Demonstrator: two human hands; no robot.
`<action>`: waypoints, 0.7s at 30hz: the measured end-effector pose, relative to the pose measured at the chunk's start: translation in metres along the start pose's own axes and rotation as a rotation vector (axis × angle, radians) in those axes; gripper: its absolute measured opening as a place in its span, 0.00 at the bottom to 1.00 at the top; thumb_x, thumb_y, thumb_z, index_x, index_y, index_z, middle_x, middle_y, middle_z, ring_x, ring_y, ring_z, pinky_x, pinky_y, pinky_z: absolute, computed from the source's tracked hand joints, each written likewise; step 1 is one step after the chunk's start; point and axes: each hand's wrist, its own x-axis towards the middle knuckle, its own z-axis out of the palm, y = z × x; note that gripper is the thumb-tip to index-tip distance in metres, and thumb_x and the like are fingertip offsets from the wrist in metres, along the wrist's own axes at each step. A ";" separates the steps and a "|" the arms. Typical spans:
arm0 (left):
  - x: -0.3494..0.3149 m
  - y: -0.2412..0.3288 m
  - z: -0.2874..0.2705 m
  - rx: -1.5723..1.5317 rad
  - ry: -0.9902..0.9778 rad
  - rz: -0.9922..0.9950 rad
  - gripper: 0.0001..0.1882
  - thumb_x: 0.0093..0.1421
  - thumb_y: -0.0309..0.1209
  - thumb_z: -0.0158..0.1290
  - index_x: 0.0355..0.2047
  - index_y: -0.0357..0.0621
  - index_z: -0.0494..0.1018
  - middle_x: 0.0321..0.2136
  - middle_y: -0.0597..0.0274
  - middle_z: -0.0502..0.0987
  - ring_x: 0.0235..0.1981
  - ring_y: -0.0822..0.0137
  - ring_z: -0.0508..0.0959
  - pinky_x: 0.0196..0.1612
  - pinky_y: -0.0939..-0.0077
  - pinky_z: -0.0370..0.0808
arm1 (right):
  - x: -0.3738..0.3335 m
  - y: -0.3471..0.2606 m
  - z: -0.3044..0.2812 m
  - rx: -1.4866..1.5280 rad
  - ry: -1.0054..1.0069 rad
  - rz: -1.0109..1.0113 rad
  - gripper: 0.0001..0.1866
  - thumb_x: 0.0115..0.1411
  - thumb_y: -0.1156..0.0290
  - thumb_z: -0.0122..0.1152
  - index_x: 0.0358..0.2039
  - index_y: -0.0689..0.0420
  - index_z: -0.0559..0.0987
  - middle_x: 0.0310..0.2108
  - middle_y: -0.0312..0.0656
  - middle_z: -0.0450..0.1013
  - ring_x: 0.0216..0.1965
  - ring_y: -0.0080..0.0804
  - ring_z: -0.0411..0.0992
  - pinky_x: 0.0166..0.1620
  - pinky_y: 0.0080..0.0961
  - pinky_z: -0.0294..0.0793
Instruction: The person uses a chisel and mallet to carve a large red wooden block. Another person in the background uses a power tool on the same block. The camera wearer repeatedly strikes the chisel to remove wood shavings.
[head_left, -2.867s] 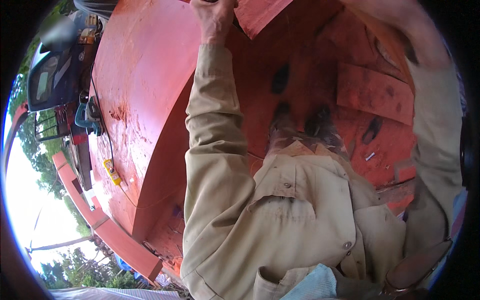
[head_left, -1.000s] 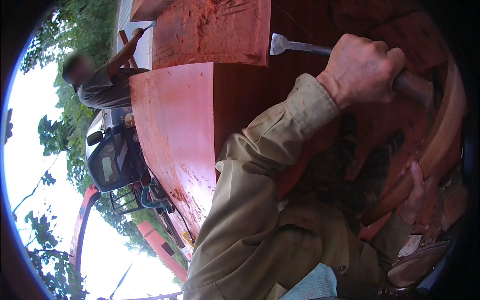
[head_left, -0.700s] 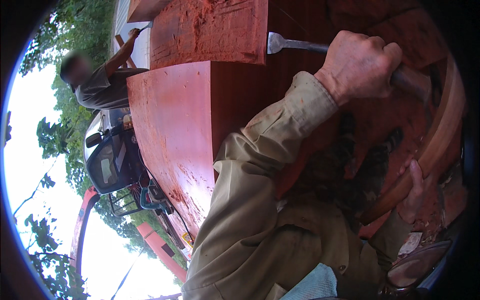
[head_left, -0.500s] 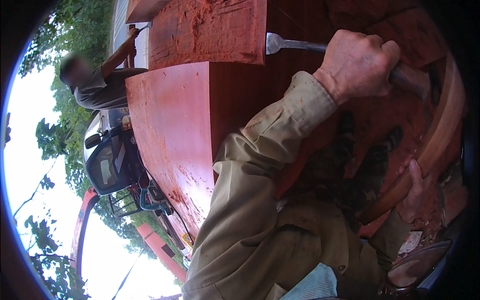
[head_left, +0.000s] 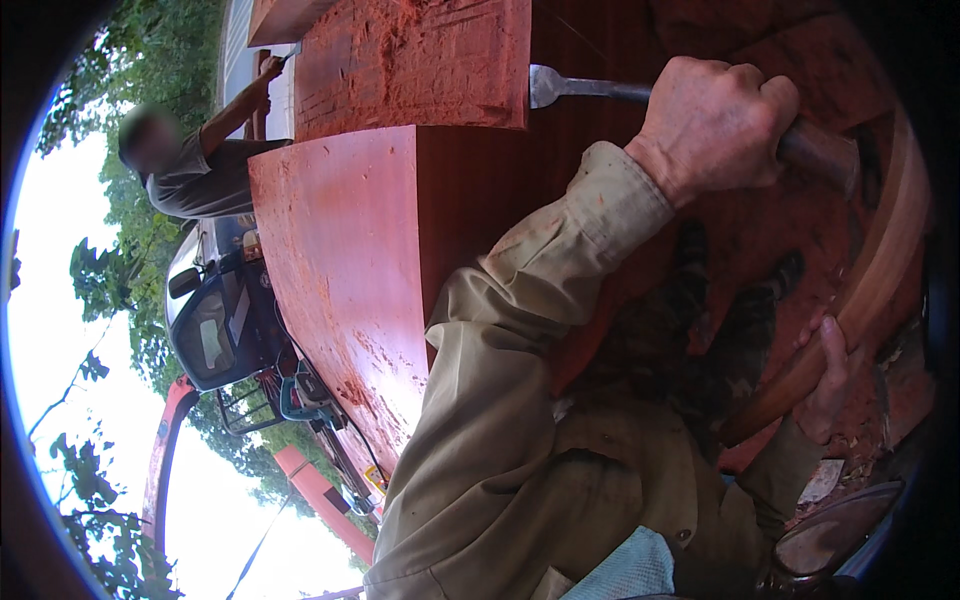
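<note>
My left hand (head_left: 715, 130) is closed round a chisel (head_left: 590, 88), gripping it near its thick handle. The chisel's flat metal tip meets the side edge of a large reddish wood block (head_left: 410, 70), whose face is rough and chipped. Lower right, my right hand (head_left: 828, 385) wraps round a long wooden handle (head_left: 880, 255); whatever head it carries does not show. My left sleeve crosses in front of a smoother part of the red wood (head_left: 340, 220).
At the left, another person (head_left: 200, 170) holds a tool against the wood. Beyond are a dark vehicle cab (head_left: 215, 325), an orange machine arm (head_left: 165, 450) and trees. A teal power tool (head_left: 308, 395) with a cord lies beside the wood. Red dust and chips cover the ground.
</note>
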 end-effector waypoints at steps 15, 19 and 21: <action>0.010 -0.005 0.002 -0.015 -0.044 -0.036 0.14 0.43 0.40 0.68 0.24 0.48 0.77 0.20 0.55 0.81 0.23 0.52 0.85 0.24 0.56 0.80 | 0.005 -0.001 -0.007 -0.015 0.004 -0.006 0.21 0.67 0.72 0.62 0.59 0.62 0.71 0.38 0.41 0.72 0.35 0.28 0.71 0.41 0.26 0.73; 0.008 -0.003 0.001 0.015 -0.026 -0.024 0.14 0.42 0.39 0.68 0.24 0.48 0.77 0.21 0.55 0.81 0.23 0.52 0.85 0.24 0.56 0.80 | 0.009 -0.002 -0.008 0.032 -0.001 0.005 0.22 0.67 0.71 0.62 0.59 0.63 0.71 0.38 0.41 0.72 0.36 0.29 0.71 0.42 0.27 0.73; 0.007 -0.002 0.001 0.014 -0.028 -0.023 0.14 0.41 0.39 0.68 0.25 0.48 0.77 0.21 0.55 0.82 0.23 0.52 0.85 0.25 0.57 0.80 | 0.012 -0.004 -0.007 0.064 0.017 0.009 0.23 0.67 0.70 0.63 0.59 0.63 0.70 0.38 0.41 0.72 0.36 0.29 0.70 0.42 0.27 0.73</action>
